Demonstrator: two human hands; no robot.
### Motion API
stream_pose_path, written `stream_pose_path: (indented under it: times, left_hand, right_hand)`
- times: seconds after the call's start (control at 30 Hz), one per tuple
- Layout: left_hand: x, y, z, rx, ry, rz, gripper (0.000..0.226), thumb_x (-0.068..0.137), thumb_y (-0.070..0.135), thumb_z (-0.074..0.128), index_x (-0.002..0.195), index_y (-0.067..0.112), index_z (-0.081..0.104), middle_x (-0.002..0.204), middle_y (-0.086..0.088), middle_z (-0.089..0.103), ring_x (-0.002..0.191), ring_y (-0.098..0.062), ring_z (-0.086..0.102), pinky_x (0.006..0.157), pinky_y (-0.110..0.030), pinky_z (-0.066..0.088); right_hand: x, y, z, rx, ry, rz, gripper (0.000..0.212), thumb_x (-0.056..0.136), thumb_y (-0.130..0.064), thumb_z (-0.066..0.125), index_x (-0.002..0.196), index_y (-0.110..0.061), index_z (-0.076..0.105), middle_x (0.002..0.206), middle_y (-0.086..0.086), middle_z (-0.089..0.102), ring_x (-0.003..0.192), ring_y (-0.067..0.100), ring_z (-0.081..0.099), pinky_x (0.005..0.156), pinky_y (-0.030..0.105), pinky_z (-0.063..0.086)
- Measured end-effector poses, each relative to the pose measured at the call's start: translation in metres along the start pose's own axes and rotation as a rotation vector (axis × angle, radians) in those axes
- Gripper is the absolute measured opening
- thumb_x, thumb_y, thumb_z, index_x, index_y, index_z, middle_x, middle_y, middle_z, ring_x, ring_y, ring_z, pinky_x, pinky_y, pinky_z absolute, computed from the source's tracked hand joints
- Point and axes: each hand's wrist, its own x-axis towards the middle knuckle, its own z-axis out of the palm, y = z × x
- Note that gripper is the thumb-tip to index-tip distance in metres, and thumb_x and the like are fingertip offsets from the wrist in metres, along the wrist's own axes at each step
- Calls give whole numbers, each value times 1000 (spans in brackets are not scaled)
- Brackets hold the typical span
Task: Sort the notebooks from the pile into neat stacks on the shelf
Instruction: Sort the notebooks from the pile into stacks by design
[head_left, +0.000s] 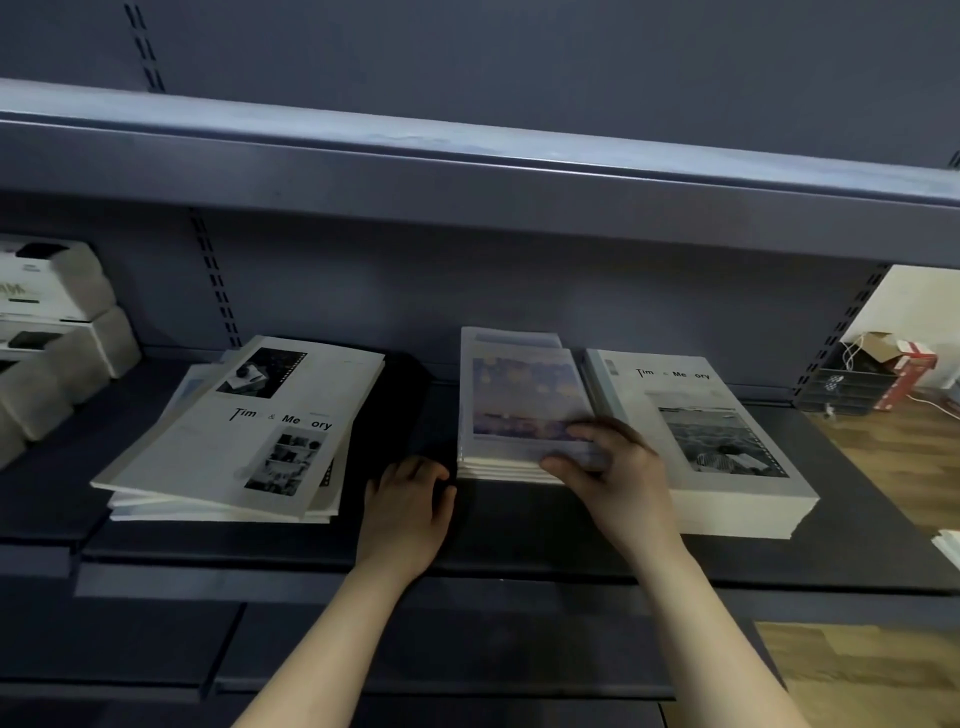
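My left hand (410, 512) and right hand (618, 475), both bare, no gloves, rings or watch that I see, forearms bare to the frame's lower edge, no sleeve showing, short nails, slim fingers.

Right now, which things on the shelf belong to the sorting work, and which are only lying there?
Belongs to the job:
- untidy pile
- middle stack, under the right hand
- right stack
- left hand, beside the middle stack

Just lying about:
- white packages
- red and white box
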Motion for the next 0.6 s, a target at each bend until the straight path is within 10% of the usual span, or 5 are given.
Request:
stream_pose_path:
  times: [0.6]
  left_hand:
    - [0, -1, 2, 5, 15, 1, 27, 95, 38, 44, 118, 29, 53, 123, 8, 52, 116, -13, 43, 97, -31, 31]
  right_hand:
    - [39, 0, 15, -58, -21, -56, 43, 77, -32, 76, 114, -11, 66, 114, 5, 66, 106, 21, 60, 85, 18, 36]
